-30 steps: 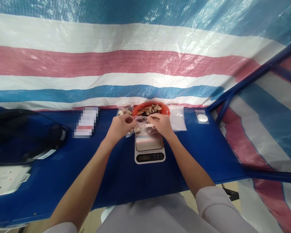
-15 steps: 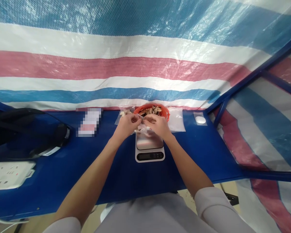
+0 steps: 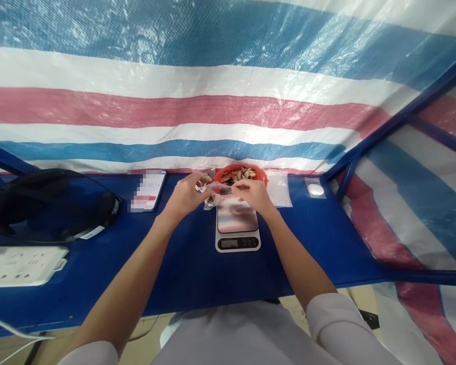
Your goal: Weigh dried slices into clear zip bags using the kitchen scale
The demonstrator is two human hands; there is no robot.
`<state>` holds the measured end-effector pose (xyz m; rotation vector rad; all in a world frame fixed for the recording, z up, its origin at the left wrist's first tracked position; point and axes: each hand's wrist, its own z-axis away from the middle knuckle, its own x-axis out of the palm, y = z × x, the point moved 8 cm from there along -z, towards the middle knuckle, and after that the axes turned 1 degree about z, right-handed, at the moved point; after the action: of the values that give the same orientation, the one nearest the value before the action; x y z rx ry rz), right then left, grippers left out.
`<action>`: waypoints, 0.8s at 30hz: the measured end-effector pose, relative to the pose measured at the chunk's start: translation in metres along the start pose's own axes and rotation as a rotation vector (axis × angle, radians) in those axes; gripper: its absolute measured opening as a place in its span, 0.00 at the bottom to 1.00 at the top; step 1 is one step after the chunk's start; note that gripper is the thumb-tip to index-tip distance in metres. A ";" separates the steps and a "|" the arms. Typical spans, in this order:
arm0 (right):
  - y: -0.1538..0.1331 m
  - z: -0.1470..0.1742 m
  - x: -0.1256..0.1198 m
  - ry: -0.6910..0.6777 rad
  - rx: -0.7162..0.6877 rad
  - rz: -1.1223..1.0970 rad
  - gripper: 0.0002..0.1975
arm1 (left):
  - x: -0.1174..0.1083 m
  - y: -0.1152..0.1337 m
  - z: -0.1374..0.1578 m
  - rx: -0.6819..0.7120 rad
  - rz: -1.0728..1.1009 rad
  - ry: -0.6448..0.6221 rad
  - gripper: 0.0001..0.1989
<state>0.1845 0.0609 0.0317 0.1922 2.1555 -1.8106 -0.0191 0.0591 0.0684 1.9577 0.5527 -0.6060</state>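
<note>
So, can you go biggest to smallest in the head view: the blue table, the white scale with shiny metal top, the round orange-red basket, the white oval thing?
1. Blue table
2. Scale and basket: unsure, both are partly covered
3. White oval thing

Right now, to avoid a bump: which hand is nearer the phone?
Left. The left hand is apart from the phone, to its right; the right hand is farther off, past the left.

One clear, thin plastic bag (image 3: 222,189), wrinkled and glossy, is held spread crosswise between left fingers (image 3: 204,194) and right fingers (image 3: 239,191). It sits above the far end of a white, steel-topped rectangular scale (image 3: 237,221). Contents cannot be determined.
</note>
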 end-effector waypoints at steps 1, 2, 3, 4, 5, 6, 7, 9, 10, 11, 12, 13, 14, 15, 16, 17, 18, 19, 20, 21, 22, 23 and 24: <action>0.000 0.001 0.002 -0.019 0.007 -0.026 0.08 | 0.003 -0.002 0.002 0.026 0.050 -0.007 0.16; 0.000 0.001 0.004 -0.033 0.007 -0.043 0.09 | 0.007 -0.004 0.005 0.049 0.097 -0.026 0.21; -0.001 0.002 0.006 -0.041 0.000 -0.050 0.09 | 0.012 -0.007 0.009 0.060 0.135 -0.051 0.26; -0.002 0.002 0.007 -0.044 -0.008 -0.050 0.10 | 0.017 -0.011 0.012 0.062 0.157 -0.068 0.30; -0.002 0.003 0.008 -0.044 -0.015 -0.049 0.11 | 0.022 -0.015 0.016 0.063 0.170 -0.085 0.34; -0.002 0.003 0.008 -0.043 -0.018 -0.053 0.12 | 0.027 -0.020 0.019 0.062 0.180 -0.097 0.37; -0.001 0.004 0.009 -0.041 -0.018 -0.063 0.12 | 0.032 -0.023 0.022 0.064 0.185 -0.104 0.39; 0.004 0.004 0.009 -0.033 -0.010 -0.095 0.13 | 0.039 -0.029 0.026 0.080 0.188 -0.097 0.41; 0.007 0.004 0.010 -0.030 -0.005 -0.117 0.13 | 0.041 -0.032 0.028 0.091 0.185 -0.081 0.42; 0.010 0.004 0.010 -0.025 0.000 -0.138 0.14 | 0.042 -0.035 0.029 0.101 0.181 -0.055 0.42; 0.014 0.004 0.010 -0.019 0.008 -0.157 0.14 | 0.043 -0.037 0.029 0.106 0.176 -0.025 0.41; 0.017 0.003 0.010 -0.011 0.017 -0.173 0.14 | 0.043 -0.040 0.030 0.107 0.170 0.003 0.40; 0.021 0.003 0.010 0.001 0.026 -0.187 0.14 | 0.042 -0.042 0.031 0.105 0.163 0.027 0.38; 0.024 0.003 0.009 0.015 0.034 -0.199 0.14 | 0.042 -0.044 0.031 0.102 0.155 0.045 0.37; 0.026 0.003 0.008 0.029 0.043 -0.210 0.14 | 0.041 -0.046 0.032 0.100 0.149 0.054 0.36; 0.028 0.003 0.007 0.043 0.052 -0.221 0.14 | 0.041 -0.047 0.032 0.100 0.145 0.057 0.35; 0.030 0.002 0.006 0.055 0.061 -0.232 0.15 | 0.040 -0.047 0.032 0.100 0.142 0.056 0.35; 0.030 0.002 0.005 0.065 0.067 -0.242 0.15 | 0.038 -0.047 0.033 0.098 0.142 0.054 0.35; 0.031 0.001 0.004 0.070 0.068 -0.251 0.15 | 0.037 -0.048 0.033 0.092 0.140 0.045 0.35; 0.030 0.001 0.003 0.071 0.064 -0.257 0.16 | 0.037 -0.049 0.033 0.083 0.135 0.029 0.35; 0.028 0.000 0.003 0.070 0.053 -0.262 0.16 | 0.036 -0.049 0.033 0.072 0.130 0.007 0.36; 0.026 -0.001 0.002 0.066 0.038 -0.264 0.16 | 0.037 -0.050 0.033 0.062 0.125 -0.022 0.36; 0.024 -0.002 0.001 0.059 0.020 -0.261 0.15 | 0.037 -0.051 0.033 0.055 0.122 -0.049 0.36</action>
<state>0.1902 0.0671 0.0095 -0.0347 2.2939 -1.9892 -0.0274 0.0557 -0.0018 2.0063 0.3862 -0.5957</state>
